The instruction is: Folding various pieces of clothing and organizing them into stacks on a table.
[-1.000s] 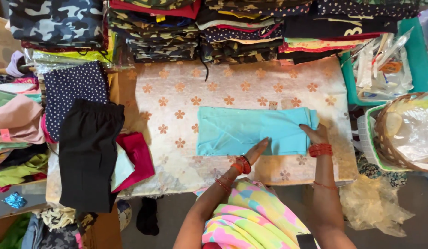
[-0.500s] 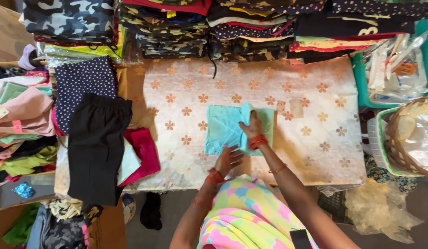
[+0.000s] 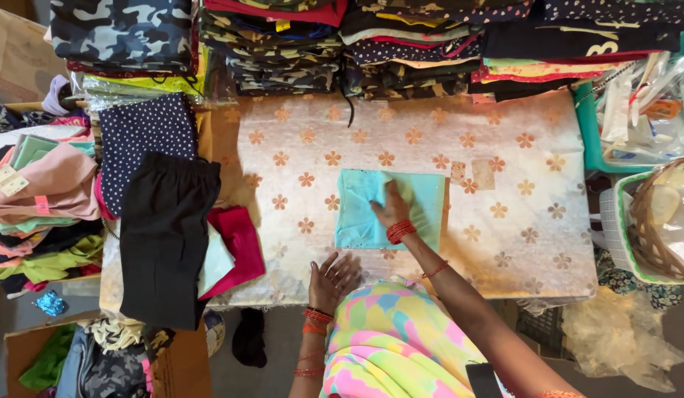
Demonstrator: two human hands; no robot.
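Folded turquoise cloth [image 3: 367,210] is lying flat on the tabletop [image 3: 504,221], which is carrying a white cover w/ orange flower print. Cloth's long axis is running left-to-right, approx. parallel to the tabletop's near edge.

Right hand [image 3: 390,210] is pressing down on the cloth, palm flat, fingers [image 3: 393,193] extended and lying close together, pointing away from the body; nothing is being gripped. Cloth is sitting directly under these fingers and is extending to both sides of them, slightly more to the person's left.

Left hand [image 3: 331,280] is resting near the tabletop's near edge, fingers [image 3: 345,267] spread wide, holding nothing. Cloth is lying ahead of and slightly to the right of these fingers, close but apart; no contact visible.

Right hand is thus the nearer one, already touching. Black garment [image 3: 165,236] and red cloth [image 3: 238,243] are lying well to the left of the left-hand fingers.
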